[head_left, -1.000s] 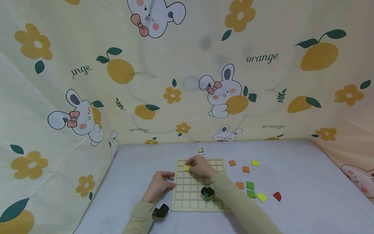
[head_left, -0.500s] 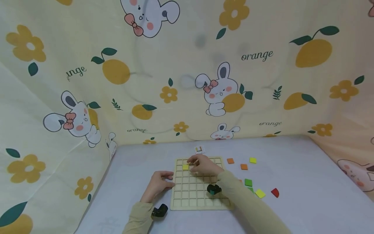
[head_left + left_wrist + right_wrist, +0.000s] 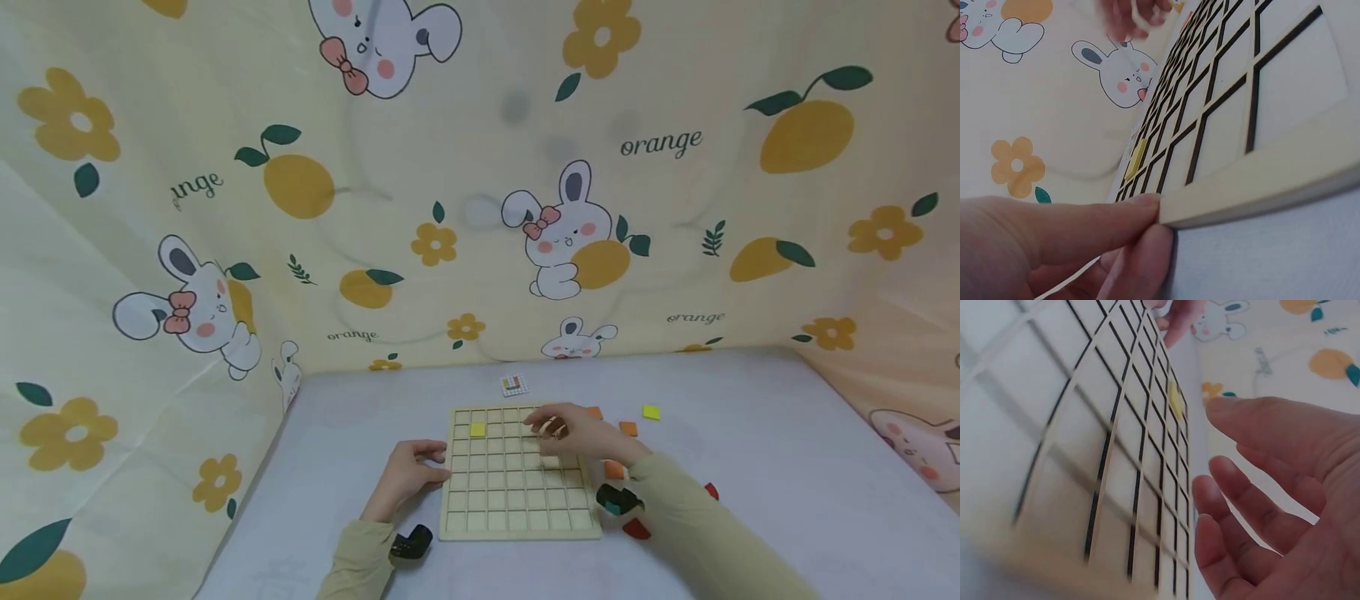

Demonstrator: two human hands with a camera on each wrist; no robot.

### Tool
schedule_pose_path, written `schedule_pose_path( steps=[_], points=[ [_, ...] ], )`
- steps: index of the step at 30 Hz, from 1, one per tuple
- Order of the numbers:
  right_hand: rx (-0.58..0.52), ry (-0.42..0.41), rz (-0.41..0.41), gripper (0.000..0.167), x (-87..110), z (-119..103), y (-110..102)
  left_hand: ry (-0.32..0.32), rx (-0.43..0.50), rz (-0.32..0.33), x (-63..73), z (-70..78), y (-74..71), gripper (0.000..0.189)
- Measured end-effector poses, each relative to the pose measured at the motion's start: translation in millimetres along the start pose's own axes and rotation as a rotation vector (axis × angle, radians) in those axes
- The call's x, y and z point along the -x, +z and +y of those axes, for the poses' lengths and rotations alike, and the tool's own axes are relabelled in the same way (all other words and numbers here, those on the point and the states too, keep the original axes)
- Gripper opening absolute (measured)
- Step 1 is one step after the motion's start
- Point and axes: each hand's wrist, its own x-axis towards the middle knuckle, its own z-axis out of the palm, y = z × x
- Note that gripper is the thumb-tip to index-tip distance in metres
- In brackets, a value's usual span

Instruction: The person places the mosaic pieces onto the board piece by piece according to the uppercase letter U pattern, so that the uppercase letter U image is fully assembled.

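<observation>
Printed backdrop (image 3: 457, 167), pale table (image 3: 345, 417), board (image 3: 517, 482)

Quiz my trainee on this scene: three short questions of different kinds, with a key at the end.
1. True or false: the right grip is over the board with no tile between its fingers.

2. Which colour is the tile lying on the board?
A. green
B. yellow
C. red

3. Fill in the blank: in the head view, the left grip touches the board's ____ edge.

Key:
1. True; the right wrist view shows nothing held.
2. B, yellow.
3. left
</observation>
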Motion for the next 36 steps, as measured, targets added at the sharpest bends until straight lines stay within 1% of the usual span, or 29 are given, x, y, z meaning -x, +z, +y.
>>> schedule_pose_path(
  steps=[2, 6, 11, 16, 18, 23, 28, 32, 36],
  points=[
    [0.005, 0.021, 0.001, 0.043, 15.0, 0.1, -8.2, -0.004, 0.003, 0.003, 0.2, 0.6, 1.1, 0.049],
    [0.067, 0.059, 0.021, 0.043, 44.5, 2.5, -25.2, -0.011, -0.005, 0.013, 0.6, 1.8, 3.4, 0.049],
    [0.108, 0.107, 0.038, 0.042, 77.3, 7.9, -44.2, -0.019, -0.008, 0.021, 0.5, 0.2, 4.3, 0.049],
    [0.132, 0.138, 0.053, 0.044, 103.2, 15.6, -59.5, -0.023, 0.002, 0.020, 0.7, -0.9, 3.3, 0.050],
    [0.120, 0.161, 0.048, 0.044, 112.0, 18.1, -63.7, -0.020, 0.009, 0.017, 1.1, -0.5, 2.5, 0.049],
    [0.101, 0.221, 0.005, 0.040, 130.7, 26.1, -70.1, -0.014, 0.008, 0.014, 1.1, 0.1, 1.9, 0.049],
    [0.105, 0.275, -0.042, 0.041, 144.4, 35.6, -72.1, -0.022, 0.002, 0.009, 0.0, -0.2, 1.8, 0.050],
    [0.106, 0.272, -0.065, 0.039, 151.5, 40.0, -72.4, -0.015, 0.008, 0.004, -0.1, -0.2, 1.3, 0.050],
    [0.100, 0.250, -0.071, 0.036, 154.7, 42.4, -71.7, -0.010, 0.017, 0.000, 0.8, -0.1, 1.0, 0.049]
  ],
)
